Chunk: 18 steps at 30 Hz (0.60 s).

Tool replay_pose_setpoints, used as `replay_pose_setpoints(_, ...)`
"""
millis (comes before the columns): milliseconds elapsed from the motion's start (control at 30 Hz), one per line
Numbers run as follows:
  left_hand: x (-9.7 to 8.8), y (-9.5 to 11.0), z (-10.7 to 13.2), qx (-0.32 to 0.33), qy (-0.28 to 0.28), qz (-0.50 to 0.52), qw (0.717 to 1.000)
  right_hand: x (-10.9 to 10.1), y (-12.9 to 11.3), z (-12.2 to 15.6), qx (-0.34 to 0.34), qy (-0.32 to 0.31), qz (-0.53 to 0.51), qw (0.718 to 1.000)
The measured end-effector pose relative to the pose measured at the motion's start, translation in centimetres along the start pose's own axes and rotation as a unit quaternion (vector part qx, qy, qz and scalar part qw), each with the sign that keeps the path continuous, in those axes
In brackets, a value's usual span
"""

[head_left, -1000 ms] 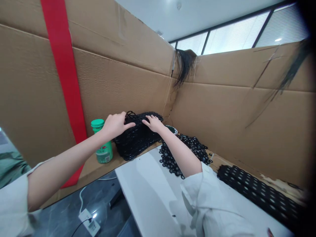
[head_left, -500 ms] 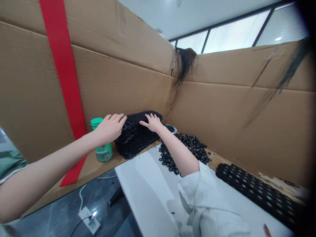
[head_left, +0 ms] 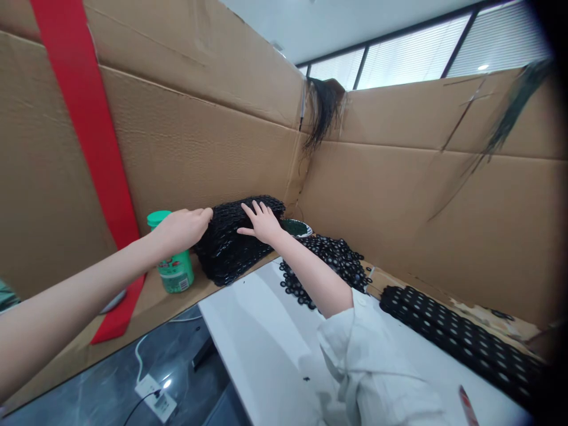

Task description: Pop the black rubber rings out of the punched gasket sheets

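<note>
A thick stack of black perforated rubber sheets (head_left: 231, 248) sits in the far corner against the cardboard wall. My left hand (head_left: 180, 229) rests against the stack's left end, fingers curled together on its edge. My right hand (head_left: 261, 221) lies flat on top of the stack with fingers spread. A loose heap of black rubber rings (head_left: 328, 266) lies just right of the stack, under my right forearm.
A green bottle (head_left: 171, 260) stands left of the stack on a cardboard ledge. Cardboard walls (head_left: 399, 195) enclose the white table (head_left: 252, 343). Another black perforated sheet (head_left: 452, 337) lies at the right. A red strip (head_left: 84, 118) runs down the left wall. A power strip (head_left: 153, 393) lies on the floor.
My left hand slid from the top of the stack down to its left end. My right hand moved slightly left across the top. The view shifted a little.
</note>
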<state>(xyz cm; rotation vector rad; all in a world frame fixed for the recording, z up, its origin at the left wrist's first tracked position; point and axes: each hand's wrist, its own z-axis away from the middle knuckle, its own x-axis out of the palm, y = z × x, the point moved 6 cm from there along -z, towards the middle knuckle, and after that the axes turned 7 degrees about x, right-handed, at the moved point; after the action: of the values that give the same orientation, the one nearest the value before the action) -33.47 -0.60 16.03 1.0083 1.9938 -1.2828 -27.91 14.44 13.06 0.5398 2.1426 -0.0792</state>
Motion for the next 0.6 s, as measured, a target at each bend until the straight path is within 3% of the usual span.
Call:
replay_pose_setpoints(100, 0.5, 0.7, 0.4, 0.043, -0.023, 0.015, 0.999, -0.5, -0.4, 0.2, -0.026, 0.033, 0.007, 0.999)
replay_pose_setpoints(300, 1.2, 0.6, 0.9, 0.004, 0.008, 0.028, 1.0, -0.5, -0.9, -0.3, -0.047, -0.018, -0.015, 0.999)
replay_pose_setpoints(433, 1.7, 1.2, 0.6, 0.039, -0.014, 0.012, 0.999, -2.2, -1.5, 0.9, -0.079, 0.016, 0.026, 0.996)
replay_pose_setpoints(500, 0.8, 1.6, 0.2, 0.044, -0.013, 0.005, 0.999, -3.3, -1.8, 2.4, -0.105, 0.026, 0.044, 0.993)
replay_pose_setpoints(600, -3.1, 2.3, -0.4, 0.032, 0.048, 0.019, 0.998, -4.9, -1.9, 5.7, -0.136, 0.025, 0.064, 0.988)
